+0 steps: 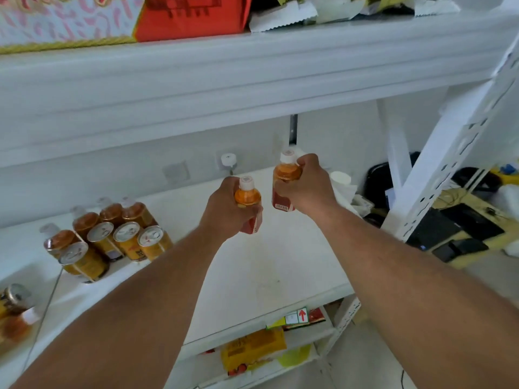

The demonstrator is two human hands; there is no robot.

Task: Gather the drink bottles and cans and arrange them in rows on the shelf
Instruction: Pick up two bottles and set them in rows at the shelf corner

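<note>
My left hand [224, 206] grips a small orange drink bottle [247, 196] with a white cap and red label, held above the white shelf [280, 262]. My right hand [306, 186] grips a second, similar bottle [286, 175], a little higher and to the right. On the shelf's left stand several gold cans [127, 241] in a row, with several orange bottles [84, 220] right behind them. One more can [12, 300] and a bottle [16, 327] sit at the far left edge.
The upper shelf [252, 80] hangs close overhead with red and patterned boxes on it. A white perforated upright [455, 164] stands at right. White containers [341, 181] sit at the shelf's back right. Yellow packages [252, 349] lie on the lower shelf.
</note>
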